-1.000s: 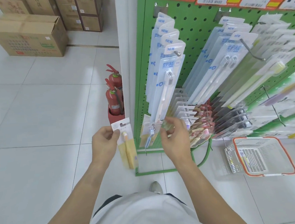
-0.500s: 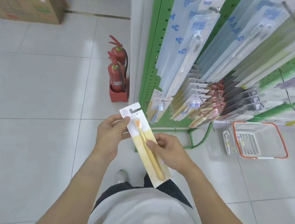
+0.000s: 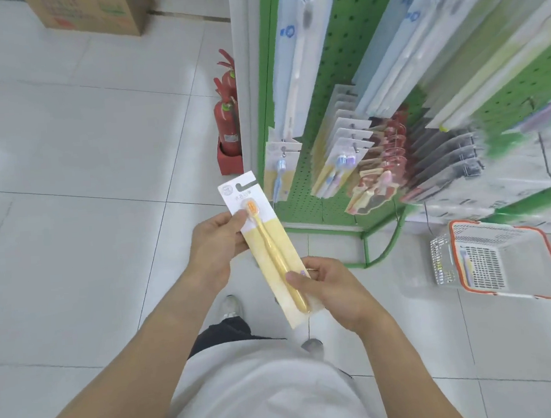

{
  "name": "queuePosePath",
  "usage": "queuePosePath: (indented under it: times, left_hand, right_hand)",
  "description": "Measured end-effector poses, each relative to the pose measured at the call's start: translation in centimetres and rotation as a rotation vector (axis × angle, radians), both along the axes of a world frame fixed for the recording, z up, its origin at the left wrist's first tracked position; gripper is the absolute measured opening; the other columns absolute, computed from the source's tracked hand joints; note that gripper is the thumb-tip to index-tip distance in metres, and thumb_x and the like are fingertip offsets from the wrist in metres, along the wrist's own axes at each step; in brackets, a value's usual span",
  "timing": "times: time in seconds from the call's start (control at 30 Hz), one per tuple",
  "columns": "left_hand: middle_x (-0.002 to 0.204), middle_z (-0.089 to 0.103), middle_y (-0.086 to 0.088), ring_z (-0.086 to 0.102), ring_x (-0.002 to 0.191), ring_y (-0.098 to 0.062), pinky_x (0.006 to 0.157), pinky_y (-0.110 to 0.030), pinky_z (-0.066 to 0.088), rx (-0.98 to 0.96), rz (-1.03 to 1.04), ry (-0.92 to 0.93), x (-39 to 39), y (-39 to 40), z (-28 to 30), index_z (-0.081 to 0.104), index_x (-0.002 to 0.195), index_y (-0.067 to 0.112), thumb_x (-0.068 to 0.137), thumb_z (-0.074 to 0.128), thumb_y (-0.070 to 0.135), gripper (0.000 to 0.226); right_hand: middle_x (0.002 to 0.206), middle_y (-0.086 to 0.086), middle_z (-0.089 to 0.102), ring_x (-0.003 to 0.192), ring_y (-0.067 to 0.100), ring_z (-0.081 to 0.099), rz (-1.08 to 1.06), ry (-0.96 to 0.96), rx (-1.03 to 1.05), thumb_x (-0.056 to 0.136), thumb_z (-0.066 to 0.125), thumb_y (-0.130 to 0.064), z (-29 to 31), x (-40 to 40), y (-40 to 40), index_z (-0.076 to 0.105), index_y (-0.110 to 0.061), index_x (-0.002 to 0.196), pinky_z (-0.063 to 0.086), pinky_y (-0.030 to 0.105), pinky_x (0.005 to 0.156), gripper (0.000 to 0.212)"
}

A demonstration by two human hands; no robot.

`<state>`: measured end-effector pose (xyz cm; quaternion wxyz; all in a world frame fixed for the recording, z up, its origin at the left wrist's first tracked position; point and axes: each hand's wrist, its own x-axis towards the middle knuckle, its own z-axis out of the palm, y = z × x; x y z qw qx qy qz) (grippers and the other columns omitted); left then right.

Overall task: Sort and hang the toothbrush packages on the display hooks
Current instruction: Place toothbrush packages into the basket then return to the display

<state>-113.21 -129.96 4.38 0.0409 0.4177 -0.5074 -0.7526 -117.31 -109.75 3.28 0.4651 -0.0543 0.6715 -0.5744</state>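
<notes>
The left hand [image 3: 216,243] pinched the upper edge of a yellow pack [image 3: 265,246], thumb by the brush head. The right hand [image 3: 328,287] gripped its lower end, thumb on the handle. The pack lay tilted between them, low before the pegboard [image 3: 349,38]. At two o'clock hung more packs [image 3: 342,157]; at three, a basket [image 3: 505,256] on the floor.

Card, plastic, metal and tile
Matt card package [image 3: 272,248] with glossy blister; perforated painted-metal pegboard [image 3: 346,38]; plastic basket [image 3: 500,234]; smooth glossy floor [image 3: 66,159].
</notes>
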Motion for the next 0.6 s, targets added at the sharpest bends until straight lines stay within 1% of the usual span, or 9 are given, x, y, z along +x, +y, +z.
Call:
queuePosePath:
  times: [0.07,0.13,0.2,0.27,0.33,0.37,0.4,0.47,0.6]
  left_hand:
    - [0.099,0.077,-0.015,0.075,0.089,-0.029,0.077,-0.032,0.062,-0.01,-0.015,0.002,0.3,2.1,0.4,0.073,0.105,0.001,0.1,0.059,0.014,0.02]
    - [0.1,0.077,-0.015,0.075,0.089,-0.03,0.078,-0.033,0.061,-0.025,-0.073,0.01,0.9,4.4,0.6,0.072,0.106,0.001,0.1,0.059,0.011,0.018]
    - [0.099,0.077,-0.015,0.075,0.088,-0.03,0.078,-0.035,0.061,-0.038,-0.109,0.012,1.7,6.6,0.6,0.072,0.105,0.0,0.099,0.058,0.007,0.016]
    - [0.099,0.077,-0.016,0.075,0.089,-0.031,0.08,-0.037,0.062,-0.048,-0.078,0.004,2.5,8.1,0.4,0.072,0.104,-0.001,0.098,0.059,0.005,0.015]
    - [0.102,0.077,-0.016,0.075,0.093,-0.032,0.085,-0.039,0.06,-0.055,-0.017,-0.011,3.2,8.9,0.4,0.071,0.106,-0.001,0.098,0.06,0.006,0.016]
    - [0.104,0.076,-0.015,0.074,0.095,-0.032,0.087,-0.04,0.059,-0.052,0.019,-0.017,3.5,9.2,0.5,0.071,0.109,-0.001,0.098,0.06,0.006,0.017]
    - [0.106,0.076,-0.016,0.074,0.096,-0.032,0.088,-0.04,0.058,-0.05,0.055,-0.022,3.8,9.5,0.5,0.071,0.111,-0.002,0.098,0.06,0.006,0.019]
    - [0.106,0.076,-0.016,0.074,0.096,-0.032,0.088,-0.04,0.058,-0.046,0.109,-0.03,4.4,10.2,0.8,0.07,0.111,-0.004,0.097,0.061,0.005,0.019]
    - [0.105,0.076,-0.014,0.074,0.093,-0.028,0.086,-0.038,0.059,-0.034,0.144,-0.03,4.9,11.9,0.6,0.07,0.111,-0.002,0.097,0.06,0.005,0.018]
  right_hand:
    - [0.104,0.016,0.077,0.103,0.04,0.071,-0.008,-0.03,-0.027,0.091,0.074,-0.025,-0.5,0.3,2.3,0.075,-0.015,0.11,0.05,0.058,0.101,0.021]
    - [0.104,0.019,0.076,0.104,0.043,0.07,-0.034,-0.072,-0.055,0.085,0.077,-0.029,-1.0,0.7,4.2,0.076,-0.014,0.11,0.049,0.059,0.102,0.029]
    - [0.105,0.02,0.075,0.105,0.043,0.07,-0.047,-0.098,-0.077,0.083,0.078,-0.031,-1.4,1.1,5.7,0.076,-0.014,0.11,0.049,0.058,0.103,0.032]
    - [0.106,0.017,0.076,0.104,0.041,0.07,-0.023,-0.117,-0.084,0.086,0.075,-0.033,-1.7,1.4,7.0,0.075,-0.014,0.111,0.051,0.052,0.1,0.031]
    - [0.102,0.011,0.075,0.094,0.033,0.07,0.009,-0.147,-0.075,0.095,0.067,-0.031,-1.8,1.5,8.5,0.074,-0.009,0.11,0.055,0.044,0.088,0.028]
    - [0.099,0.01,0.075,0.089,0.029,0.069,0.03,-0.163,-0.07,0.101,0.06,-0.027,-1.8,1.5,9.3,0.073,-0.005,0.11,0.057,0.043,0.084,0.027]
    - [0.099,0.011,0.075,0.088,0.029,0.07,0.059,-0.175,-0.068,0.104,0.055,-0.022,-1.7,1.5,10.2,0.072,-0.003,0.11,0.059,0.044,0.083,0.027]
    - [0.103,0.015,0.076,0.088,0.032,0.073,0.109,-0.179,-0.068,0.106,0.049,-0.016,-1.5,1.4,11.7,0.073,-0.006,0.111,0.06,0.043,0.084,0.026]
    - [0.106,0.017,0.076,0.091,0.036,0.073,0.155,-0.129,-0.052,0.107,0.048,-0.013,-1.5,1.4,13.4,0.071,-0.007,0.113,0.06,0.044,0.088,0.025]
